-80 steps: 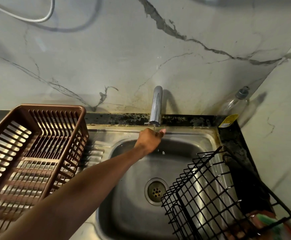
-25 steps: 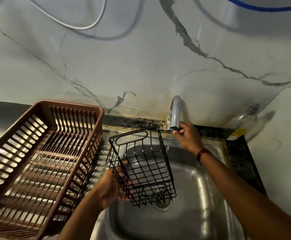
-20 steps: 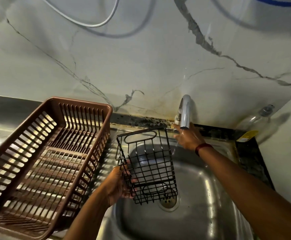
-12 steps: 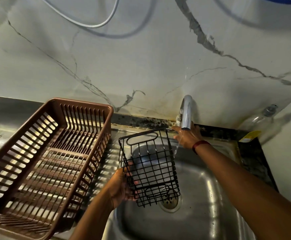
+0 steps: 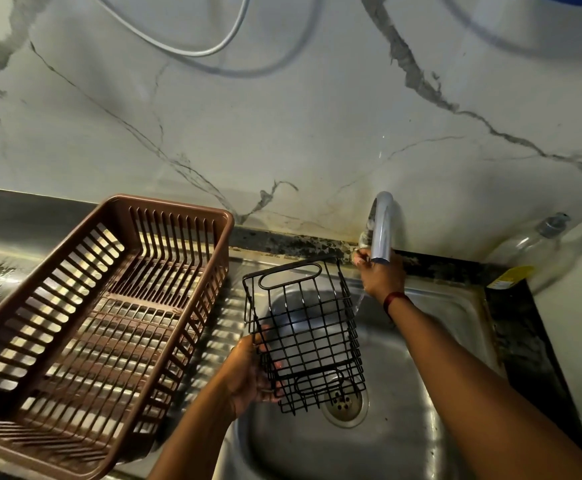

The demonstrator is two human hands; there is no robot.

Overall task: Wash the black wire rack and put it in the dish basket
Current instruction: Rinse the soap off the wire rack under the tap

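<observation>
The black wire rack [image 5: 303, 332] hangs over the steel sink [image 5: 456, 327], tilted on its side with its open top facing me. My left hand [image 5: 248, 372] grips its lower left wires. My right hand [image 5: 379, 275] reaches to the chrome tap [image 5: 381, 230] and its fingers curl round the tap handle at the spout's left side. A thin stream of water falls beside the wrist, just right of the rack. The brown plastic dish basket [image 5: 213, 244] stands on the draining board to the left, with nothing in it.
A clear bottle with a yellow label [image 5: 528, 251] leans in the back right corner on the dark counter. The sink drain [image 5: 343, 405] lies below the rack. White cables hang on the marble wall [image 5: 282, 116] above.
About three seconds ago the rack lay at the sink's right side and my left hand reached to the tap. Now my left hand holds the rack and my right is at the tap; water runs.
</observation>
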